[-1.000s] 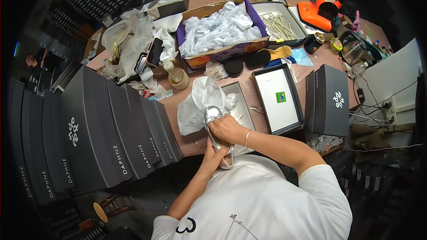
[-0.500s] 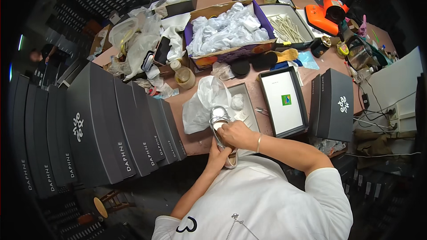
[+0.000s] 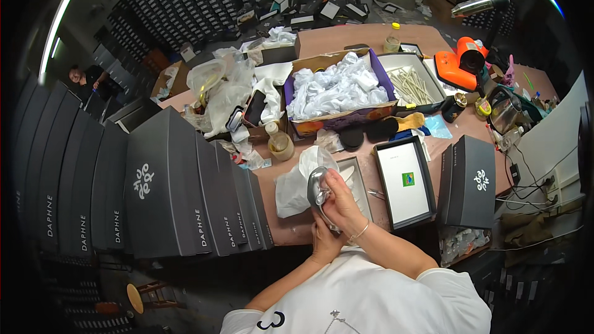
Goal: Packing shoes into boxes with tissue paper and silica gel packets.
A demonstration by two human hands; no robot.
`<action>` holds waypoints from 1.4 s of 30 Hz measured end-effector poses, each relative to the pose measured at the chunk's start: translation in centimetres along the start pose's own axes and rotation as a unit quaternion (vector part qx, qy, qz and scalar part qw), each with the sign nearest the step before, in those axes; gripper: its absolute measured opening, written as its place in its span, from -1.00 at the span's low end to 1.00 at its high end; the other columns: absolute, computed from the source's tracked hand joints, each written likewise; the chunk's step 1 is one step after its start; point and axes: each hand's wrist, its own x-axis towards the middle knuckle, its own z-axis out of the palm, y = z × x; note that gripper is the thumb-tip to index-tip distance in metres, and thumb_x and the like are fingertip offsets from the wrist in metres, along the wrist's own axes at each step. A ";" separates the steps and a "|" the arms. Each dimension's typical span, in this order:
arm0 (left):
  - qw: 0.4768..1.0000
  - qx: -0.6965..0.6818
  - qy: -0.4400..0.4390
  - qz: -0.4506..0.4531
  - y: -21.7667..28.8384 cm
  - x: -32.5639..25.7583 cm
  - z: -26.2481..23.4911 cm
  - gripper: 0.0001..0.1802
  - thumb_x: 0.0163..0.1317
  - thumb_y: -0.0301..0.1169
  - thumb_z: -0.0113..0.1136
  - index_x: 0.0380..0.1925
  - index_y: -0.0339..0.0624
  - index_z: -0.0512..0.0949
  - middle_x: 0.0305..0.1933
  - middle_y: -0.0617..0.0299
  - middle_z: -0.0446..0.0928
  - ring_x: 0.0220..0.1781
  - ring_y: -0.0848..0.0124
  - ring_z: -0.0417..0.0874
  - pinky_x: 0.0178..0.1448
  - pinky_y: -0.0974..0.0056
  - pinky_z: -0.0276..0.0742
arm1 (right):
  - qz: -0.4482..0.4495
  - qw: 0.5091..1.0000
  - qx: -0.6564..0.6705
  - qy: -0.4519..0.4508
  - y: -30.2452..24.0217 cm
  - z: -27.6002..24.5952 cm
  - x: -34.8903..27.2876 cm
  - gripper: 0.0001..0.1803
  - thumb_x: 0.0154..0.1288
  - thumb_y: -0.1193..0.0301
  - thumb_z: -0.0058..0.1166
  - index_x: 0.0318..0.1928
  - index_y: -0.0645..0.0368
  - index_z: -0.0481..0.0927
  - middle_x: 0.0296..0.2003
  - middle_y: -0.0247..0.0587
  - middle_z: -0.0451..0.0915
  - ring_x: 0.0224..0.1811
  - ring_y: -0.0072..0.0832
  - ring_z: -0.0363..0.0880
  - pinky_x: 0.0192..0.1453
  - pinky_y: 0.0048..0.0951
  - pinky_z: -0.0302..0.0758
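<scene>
A shiny silver shoe [image 3: 317, 180] with a bow is held up over the near edge of the table, toe pointing up. My right hand [image 3: 342, 204] is closed round the shoe's right side, near the toe. Lower down, my left hand [image 3: 326, 242] grips the heel end, its fingers partly hidden behind the shoe. White tissue paper [image 3: 289, 193] spreads out just left of the shoe. Behind my right hand lies an open grey shoe box [image 3: 365, 201], mostly covered by the hand. To its right is a dark-rimmed lid [image 3: 396, 207] with a white inside and a green sticker.
Dark shoe boxes [image 3: 162, 210] stand in a row at left; another box [image 3: 468, 192] stands at right. Farther back are a purple carton [image 3: 383, 80] of white tissue balls, a tray of sticks [image 3: 411, 83], a glass bottle [image 3: 280, 145] and an orange device [image 3: 450, 69]. A person [image 3: 99, 80] is far left.
My view has tilted up. The shoe has turned so its outside and toe face me; my right hand has moved from inside its opening to gripping its side.
</scene>
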 end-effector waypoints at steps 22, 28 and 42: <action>0.944 -0.283 0.112 0.125 9.6 3.7 -6.4 -0.69 0.21 -0.25 0.04 -0.19 -0.28 0.43 -0.10 0.04 0.49 -0.07 0.31 0.50 0.07 0.26 0.42 | -0.025 0.890 -0.377 -0.255 -4.0 5.3 -9.8 -0.19 0.43 0.39 0.00 0.50 0.13 -0.18 0.35 -0.21 0.11 0.34 -0.55 0.13 0.35 -0.51 0.17; 0.919 -0.389 0.032 -0.046 6.5 4.6 -8.9 -0.65 0.22 -0.23 -0.03 -0.20 -0.34 0.46 -0.17 0.03 0.53 -0.10 0.33 0.55 0.07 0.26 0.45 | 0.042 0.802 -0.545 -0.243 -3.2 2.5 -10.3 -0.13 0.44 0.39 -0.02 0.49 0.11 -0.34 0.09 -0.09 0.50 0.07 -0.49 0.51 0.16 -0.49 0.40; 0.779 -0.544 -0.115 -0.289 1.9 1.0 -8.6 -0.28 0.18 -0.31 0.23 0.29 -0.29 0.18 0.14 0.01 0.44 0.10 0.22 0.57 0.15 0.12 0.54 | -0.182 0.193 -0.948 -0.177 -3.3 -15.4 12.4 -0.88 0.10 0.43 0.05 -0.42 0.15 0.64 -0.29 0.02 0.62 -0.25 -0.14 0.64 -0.26 -0.18 0.59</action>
